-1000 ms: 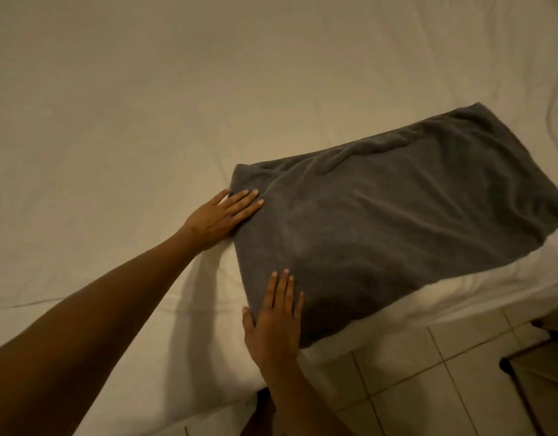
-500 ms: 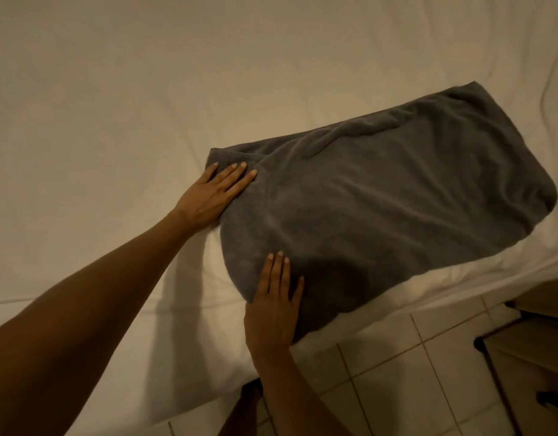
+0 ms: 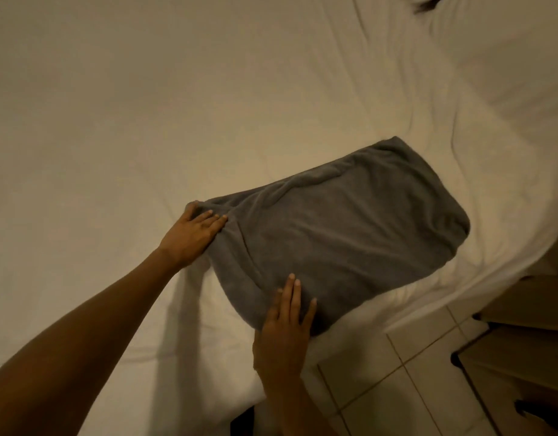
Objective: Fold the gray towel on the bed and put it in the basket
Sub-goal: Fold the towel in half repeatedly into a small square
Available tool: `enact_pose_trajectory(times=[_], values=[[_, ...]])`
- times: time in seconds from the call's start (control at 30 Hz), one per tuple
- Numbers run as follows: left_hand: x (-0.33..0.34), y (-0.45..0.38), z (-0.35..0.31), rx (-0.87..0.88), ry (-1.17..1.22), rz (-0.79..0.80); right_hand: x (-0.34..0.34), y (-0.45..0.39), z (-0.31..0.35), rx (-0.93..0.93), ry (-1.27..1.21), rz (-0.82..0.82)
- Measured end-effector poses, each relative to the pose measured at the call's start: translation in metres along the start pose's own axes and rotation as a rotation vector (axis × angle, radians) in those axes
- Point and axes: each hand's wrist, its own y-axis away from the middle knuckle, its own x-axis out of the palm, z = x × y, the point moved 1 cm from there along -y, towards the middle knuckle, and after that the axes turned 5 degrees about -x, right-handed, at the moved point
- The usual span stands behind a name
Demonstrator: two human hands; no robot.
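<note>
The gray towel (image 3: 343, 240) lies folded into a thick rectangle on the white bed (image 3: 145, 121), close to the bed's near edge. My left hand (image 3: 193, 234) is at the towel's far left corner, fingers on top and thumb round the bunched edge. My right hand (image 3: 285, 328) rests flat on the near left corner with its fingers spread, holding nothing. No basket shows in the head view.
Beige floor tiles (image 3: 397, 379) run along the bed's near edge at the lower right. Brown wooden furniture (image 3: 529, 303) stands at the right edge. A dark object (image 3: 428, 1) peeks in at the top of the wrinkled sheet.
My left hand shifted from lying flat beside the towel's corner to closing its thumb and fingers round that corner, which is now bunched. The view pulled back; the right hand stays on the near corner.
</note>
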Motion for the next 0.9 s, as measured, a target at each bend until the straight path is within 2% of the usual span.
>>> enact_pose_trajectory(times=[0.1, 0.2, 0.43, 0.57, 0.67, 0.9], values=[[-0.025, -0.014, -0.008, 0.018, -0.010, -0.090, -0.026, -0.014, -0.030, 0.054, 0.050, -0.146], [-0.055, -0.037, -0.025, 0.018, 0.030, -0.081, -0.033, -0.031, -0.063, 0.053, 0.100, -0.219], [-0.098, -0.094, -0.076, 0.032, 0.047, -0.067, -0.055, -0.061, -0.130, 0.072, 0.182, -0.223], [-0.118, -0.136, -0.104, 0.060, 0.028, -0.080, -0.065, -0.089, -0.175, 0.089, 0.216, -0.289], [-0.123, -0.172, -0.126, 0.059, 0.005, -0.076, -0.073, -0.115, -0.211, 0.129, 0.242, -0.265], [-0.136, -0.255, -0.193, 0.061, 0.001, -0.023, -0.079, -0.158, -0.294, 0.196, 0.191, -0.300]])
